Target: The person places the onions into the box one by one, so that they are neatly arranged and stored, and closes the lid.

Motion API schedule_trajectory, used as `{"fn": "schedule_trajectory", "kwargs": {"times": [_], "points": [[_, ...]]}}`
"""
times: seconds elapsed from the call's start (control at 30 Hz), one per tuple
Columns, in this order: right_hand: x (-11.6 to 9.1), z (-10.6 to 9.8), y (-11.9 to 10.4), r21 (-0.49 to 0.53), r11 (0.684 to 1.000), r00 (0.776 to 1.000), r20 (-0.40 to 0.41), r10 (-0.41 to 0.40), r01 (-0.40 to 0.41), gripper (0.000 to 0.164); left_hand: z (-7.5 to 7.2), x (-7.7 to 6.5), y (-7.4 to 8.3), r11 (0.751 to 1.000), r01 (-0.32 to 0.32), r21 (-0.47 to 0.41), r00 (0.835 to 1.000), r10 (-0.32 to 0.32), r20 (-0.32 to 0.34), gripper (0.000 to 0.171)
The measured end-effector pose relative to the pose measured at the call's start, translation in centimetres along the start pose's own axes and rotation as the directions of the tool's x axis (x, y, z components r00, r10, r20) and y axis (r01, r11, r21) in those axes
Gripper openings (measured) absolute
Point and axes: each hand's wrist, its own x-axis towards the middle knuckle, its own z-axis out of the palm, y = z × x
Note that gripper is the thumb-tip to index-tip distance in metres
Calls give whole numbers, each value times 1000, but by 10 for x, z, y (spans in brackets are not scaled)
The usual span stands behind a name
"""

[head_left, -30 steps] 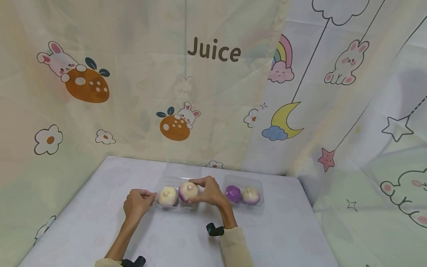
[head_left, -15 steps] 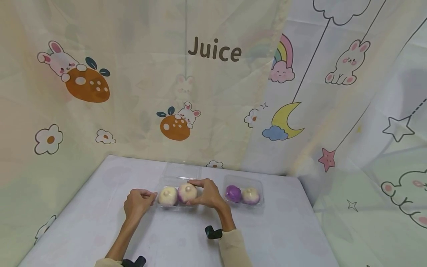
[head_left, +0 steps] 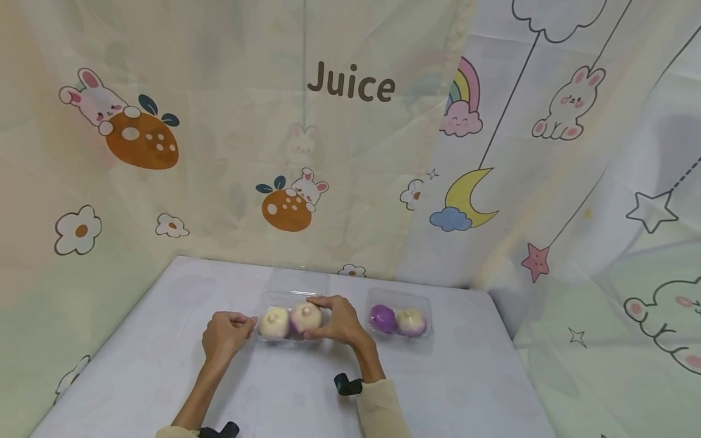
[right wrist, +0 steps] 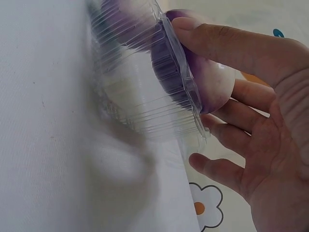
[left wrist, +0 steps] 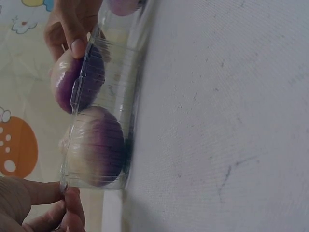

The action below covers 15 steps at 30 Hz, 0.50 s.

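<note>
In the head view, a clear plastic clamshell box (head_left: 287, 342) stands with its lid (head_left: 298, 282) folded back. My left hand (head_left: 224, 334) pinches the box's left rim between thumb and fingers. One glossy, round cream-and-purple turnip-like vegetable (head_left: 274, 322) sits in the box's left half, nub upward. My right hand (head_left: 342, 322) grips a second turnip-like vegetable (head_left: 305, 317) over the right half, thumb on the near side and fingers on the far side. Seen from the left wrist, this held vegetable (left wrist: 67, 82) is partly below the box rim and tilted, close against the other one (left wrist: 96, 150).
Right of my right hand stands another clear box (head_left: 429, 325) with a purple round vegetable (head_left: 383, 319) and a cream-and-purple one (head_left: 411, 322). A white-covered table (head_left: 465, 383) lies beneath everything. Printed curtains (head_left: 208, 121) hang behind it and at both sides.
My right hand has moved slightly left and down with the vegetable, bringing it lower into the box beside the first one. The left hand stays on the rim.
</note>
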Motion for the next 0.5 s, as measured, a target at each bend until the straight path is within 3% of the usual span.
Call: {"fn": "schedule_trajectory", "kwargs": {"times": [0.5], "points": [[0, 3, -3, -43, 998, 999, -38, 35, -37, 79, 0, 0, 0, 1000, -2, -6, 1000, 2, 2, 26]]}}
